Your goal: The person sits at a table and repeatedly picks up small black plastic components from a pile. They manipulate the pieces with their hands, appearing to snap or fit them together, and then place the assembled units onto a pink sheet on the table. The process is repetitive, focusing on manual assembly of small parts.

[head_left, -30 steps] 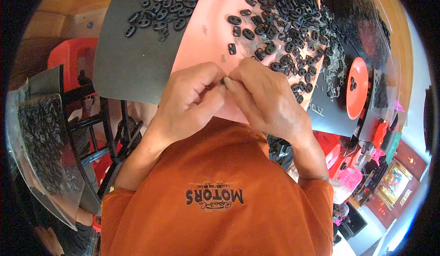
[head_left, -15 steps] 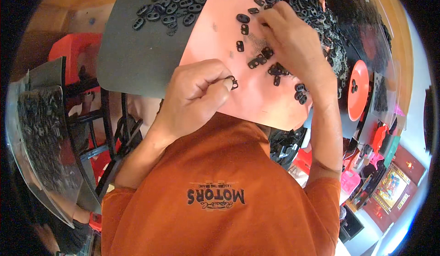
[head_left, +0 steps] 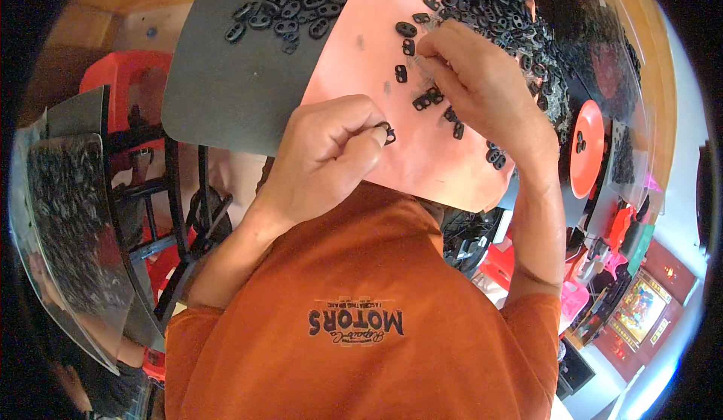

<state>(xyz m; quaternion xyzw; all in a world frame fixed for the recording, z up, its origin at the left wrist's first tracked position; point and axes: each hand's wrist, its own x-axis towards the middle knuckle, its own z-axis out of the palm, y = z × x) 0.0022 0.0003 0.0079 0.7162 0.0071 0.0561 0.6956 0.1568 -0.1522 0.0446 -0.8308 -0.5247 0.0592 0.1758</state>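
Observation:
My left hand is closed, with a small black plastic piece pinched between thumb and forefinger. That piece shows an open ring-like outline. Over the pink sheet, my right hand has its fingers drawn together beside several loose black two-hole pieces. Its fingertips hide whatever they may hold. A plain black oval piece lies just left of those fingertips. Beyond the hand spreads a large heap of black pieces.
Many black oval two-hole pieces cover the far part of the dark tabletop. A red plate with a few black pieces sits at the right. Red stools stand at the left, where part of another person shows.
My right hand has drawn back a little toward me from the heap's edge. The left hand keeps its pinch on the small piece. The view has shifted slightly.

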